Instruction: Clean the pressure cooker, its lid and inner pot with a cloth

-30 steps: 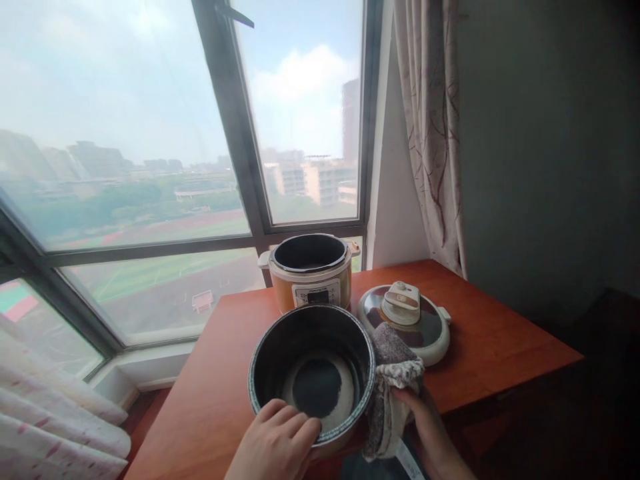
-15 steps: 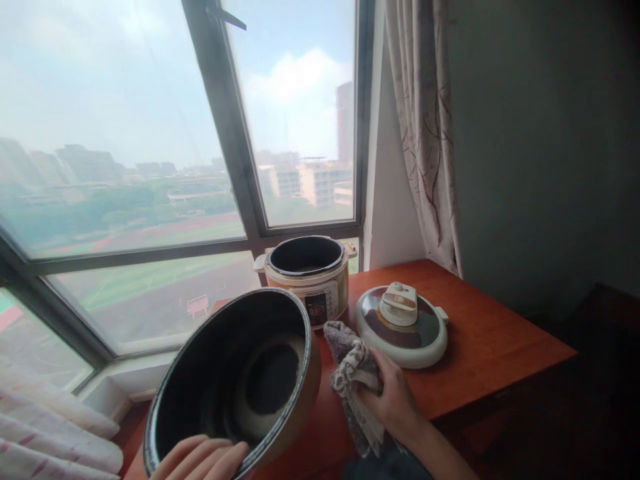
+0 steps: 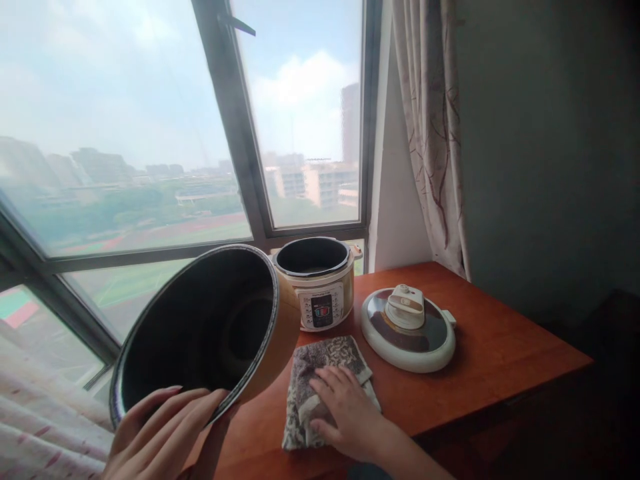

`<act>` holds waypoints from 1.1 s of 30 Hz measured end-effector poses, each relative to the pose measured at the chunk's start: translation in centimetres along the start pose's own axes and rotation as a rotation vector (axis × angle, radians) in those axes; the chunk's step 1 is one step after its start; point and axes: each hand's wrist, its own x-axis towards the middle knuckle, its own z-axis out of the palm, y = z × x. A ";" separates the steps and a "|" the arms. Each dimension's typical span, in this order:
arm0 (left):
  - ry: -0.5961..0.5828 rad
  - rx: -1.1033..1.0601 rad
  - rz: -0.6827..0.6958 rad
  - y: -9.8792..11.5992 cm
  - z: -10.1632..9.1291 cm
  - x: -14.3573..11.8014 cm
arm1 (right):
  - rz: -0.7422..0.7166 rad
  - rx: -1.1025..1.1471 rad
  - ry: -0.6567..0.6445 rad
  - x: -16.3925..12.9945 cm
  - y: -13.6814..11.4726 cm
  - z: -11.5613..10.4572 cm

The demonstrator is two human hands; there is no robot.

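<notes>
- Pot [image 3: 200, 327] is held up off the tabletop [image 3: 490, 347] by the left hand [image 3: 160, 427], tilted so its dark inside is turned toward the camera; the tilt seems meant to keep the interior in view.
- Its near rim is gripped with the fingers curled over the edge, thumb side hidden, so the pot hangs just above the tabletop's left front corner.
- Cloth [image 3: 325, 380] is spread flat on the tabletop, just right of the pot and in front of the cooker [image 3: 317, 287].
- Right hand [image 3: 343, 410] is laid on the cloth, palm down, fingers spread wide, nothing grasped; the cloth appears to be pressed smooth.
- Pot and cloth are near each other but apart, each under its own hand.
- Cooker is seen standing open by the window, its cavity bare.
- Lid [image 3: 407, 327] is set aside, knob up, to the cooker's right, well clear of both hands.
</notes>
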 end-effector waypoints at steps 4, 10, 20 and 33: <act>0.001 0.008 0.058 1.3 0.6 3.5 | -0.017 0.239 0.308 2.2 -0.5 -6.0; -0.019 0.022 0.160 1.3 3.6 10.3 | -0.049 0.464 0.666 8.5 -3.9 -19.5; -0.324 -0.056 0.157 -2.9 12.8 20.5 | 0.149 0.079 0.768 19.5 -1.7 -27.9; -0.454 -0.306 0.042 -7.5 17.8 21.1 | 0.239 0.254 0.947 23.7 5.0 -25.4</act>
